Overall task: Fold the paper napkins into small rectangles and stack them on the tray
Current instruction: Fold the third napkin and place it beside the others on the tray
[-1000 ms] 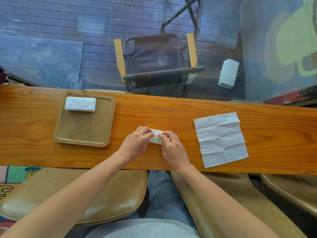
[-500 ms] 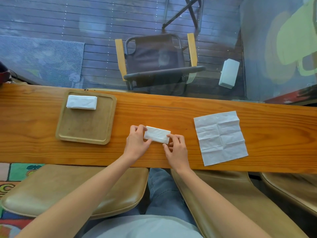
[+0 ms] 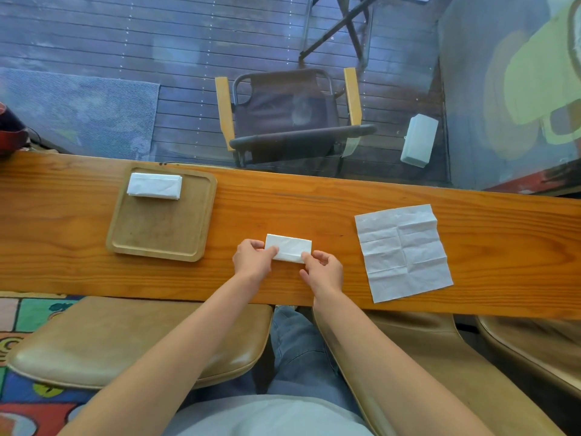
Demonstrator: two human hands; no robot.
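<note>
A small folded white napkin lies on the wooden counter in front of me. My left hand pinches its left end and my right hand pinches its near right corner. An unfolded, creased white napkin lies flat to the right. At the left sits a square wooden tray with a stack of folded napkins in its far left corner.
The counter is narrow, with a glass pane right behind it; a chair and a white pack show through or in the glass. Tan padded stools stand below the near edge. A dark red object sits at the far left end.
My hands slid apart from the napkin's middle to its two ends, uncovering the folded rectangle. It has shifted slightly away from me.
</note>
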